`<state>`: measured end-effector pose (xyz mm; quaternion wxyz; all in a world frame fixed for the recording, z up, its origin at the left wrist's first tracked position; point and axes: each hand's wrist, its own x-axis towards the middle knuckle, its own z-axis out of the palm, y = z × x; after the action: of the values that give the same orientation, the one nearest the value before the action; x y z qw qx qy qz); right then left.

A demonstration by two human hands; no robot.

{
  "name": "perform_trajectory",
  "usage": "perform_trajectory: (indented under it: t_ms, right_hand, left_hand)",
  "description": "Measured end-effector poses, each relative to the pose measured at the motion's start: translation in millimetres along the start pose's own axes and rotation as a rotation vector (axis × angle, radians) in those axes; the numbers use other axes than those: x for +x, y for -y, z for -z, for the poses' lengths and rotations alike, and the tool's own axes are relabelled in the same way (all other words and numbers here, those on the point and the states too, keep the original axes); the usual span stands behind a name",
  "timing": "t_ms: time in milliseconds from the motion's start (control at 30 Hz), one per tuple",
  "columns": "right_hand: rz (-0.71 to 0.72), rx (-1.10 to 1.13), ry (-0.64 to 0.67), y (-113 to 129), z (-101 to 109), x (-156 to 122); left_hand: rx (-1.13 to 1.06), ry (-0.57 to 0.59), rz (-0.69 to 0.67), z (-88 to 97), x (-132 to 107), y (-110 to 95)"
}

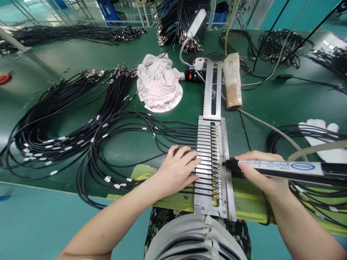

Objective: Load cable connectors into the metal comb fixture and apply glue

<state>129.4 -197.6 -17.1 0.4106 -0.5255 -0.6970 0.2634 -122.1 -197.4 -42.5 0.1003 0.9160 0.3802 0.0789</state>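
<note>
A metal fixture (202, 202) lies lengthwise in front of me, with a row of cable connectors (215, 162) across its slot. Black cables (173, 131) run out of its left side. My left hand (173, 169) rests palm down over these cables, fingers spread, fingertips at the fixture's left edge. On the other side, my right hand (267, 177) grips a thick marker pen (282, 167) with a white and blue label. Its dark tip points left at the fixture's right rail, close beside the connectors; whether it touches I cannot tell.
Bundles of black cables with white tags (65, 139) fill the left side. A pink and white cloth (159, 85), a black box with lit switches (193, 76) and a wrapped block (232, 81) stand behind. A white glove (317, 135) and coiled cables (279, 137) lie at right.
</note>
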Motion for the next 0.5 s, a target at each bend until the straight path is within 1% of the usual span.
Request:
perform_trajectory:
  t_ms: [233,400,500]
  right_hand:
    - [-0.047,-0.003,0.000,1.1,0.7,0.9]
    - [-0.035,-0.036,-0.005,-0.5,1.0,2.0]
    - [0.004,-0.036,-0.001,-4.4,1.4,2.5]
  left_hand:
    - [-0.003,0.002,0.004,1.0,0.1,0.4]
    - [-0.007,0.012,0.004,1.4,-0.3,0.2]
    - [-0.011,0.016,0.005,1.5,-0.5,0.1]
